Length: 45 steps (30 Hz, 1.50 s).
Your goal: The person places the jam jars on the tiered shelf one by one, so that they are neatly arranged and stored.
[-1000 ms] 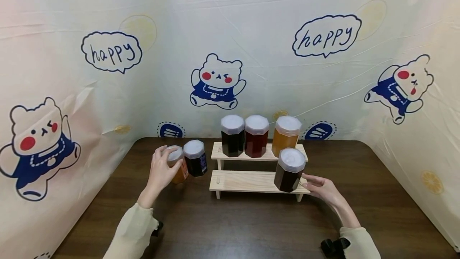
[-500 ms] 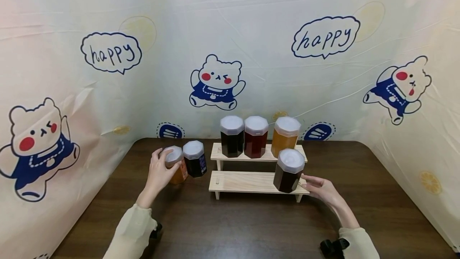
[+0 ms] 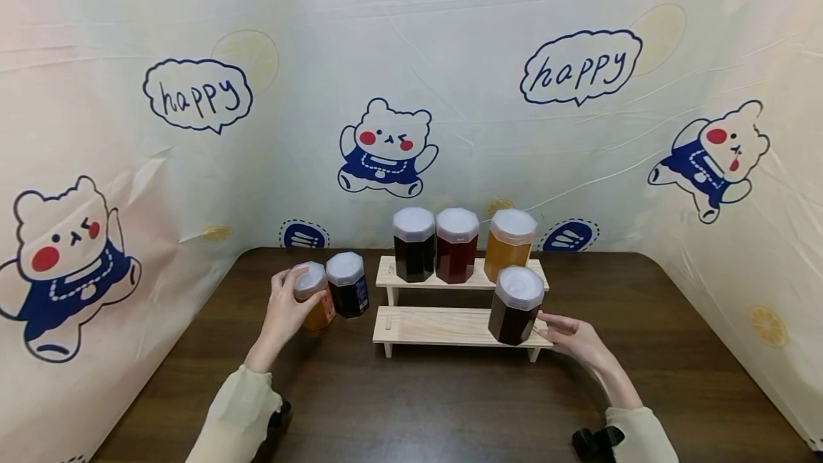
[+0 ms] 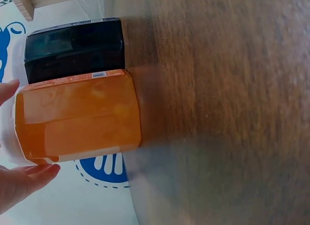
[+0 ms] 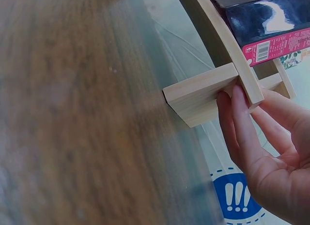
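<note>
My left hand [image 3: 285, 311] grips an upright jar of orange contents [image 4: 82, 118] round its pale lid, thumb on one side and fingers on the other. Right beside that jar stands a dark jar [image 3: 349, 297] with a purple label. On the right, my right hand [image 3: 584, 346] pinches the end of the lower shelf of a two-tier wooden rack [image 3: 431, 325]; in the right wrist view, fingertips [image 5: 238, 101] lie under the board by its leg. Close to that hand, a dark brown jar [image 3: 513, 316] with a pink label sits on the lower tier.
Along the rack's upper tier stand a black jar [image 3: 414, 256], a dark red jar [image 3: 456, 257] and an amber jar [image 3: 506, 254]. Everything rests on a dark wooden table [image 3: 418, 406]. A printed curtain [image 3: 482, 148] hangs behind and at both sides.
</note>
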Each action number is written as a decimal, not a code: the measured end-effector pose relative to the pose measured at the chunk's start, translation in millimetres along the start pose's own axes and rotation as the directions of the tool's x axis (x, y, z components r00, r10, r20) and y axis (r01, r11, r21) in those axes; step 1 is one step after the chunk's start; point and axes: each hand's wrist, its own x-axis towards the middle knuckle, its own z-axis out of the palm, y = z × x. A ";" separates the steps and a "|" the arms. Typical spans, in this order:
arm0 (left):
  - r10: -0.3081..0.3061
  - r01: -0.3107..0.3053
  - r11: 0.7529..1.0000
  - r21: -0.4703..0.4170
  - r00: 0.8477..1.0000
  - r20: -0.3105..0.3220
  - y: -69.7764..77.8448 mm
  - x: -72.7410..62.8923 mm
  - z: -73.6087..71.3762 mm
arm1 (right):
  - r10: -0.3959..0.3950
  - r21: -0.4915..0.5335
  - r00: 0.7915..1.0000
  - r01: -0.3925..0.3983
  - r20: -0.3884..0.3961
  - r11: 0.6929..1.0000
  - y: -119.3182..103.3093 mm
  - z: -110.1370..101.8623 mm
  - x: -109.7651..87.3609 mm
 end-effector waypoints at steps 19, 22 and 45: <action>-0.052 0.061 0.998 0.035 0.977 -0.205 7.6 -5.2 5.6 | 0.012 0.001 1.000 -0.012 0.001 1.000 -0.5 -1.0 0.1; -0.057 0.065 0.997 0.035 0.976 -0.210 10.7 -9.1 4.8 | 0.013 -0.005 1.000 -0.013 0.000 1.000 -0.6 -1.5 0.4; 0.089 -0.088 0.996 0.015 0.953 -0.289 59.4 -39.5 -4.2 | 0.000 0.016 1.000 0.000 0.024 1.000 0.3 -2.6 1.5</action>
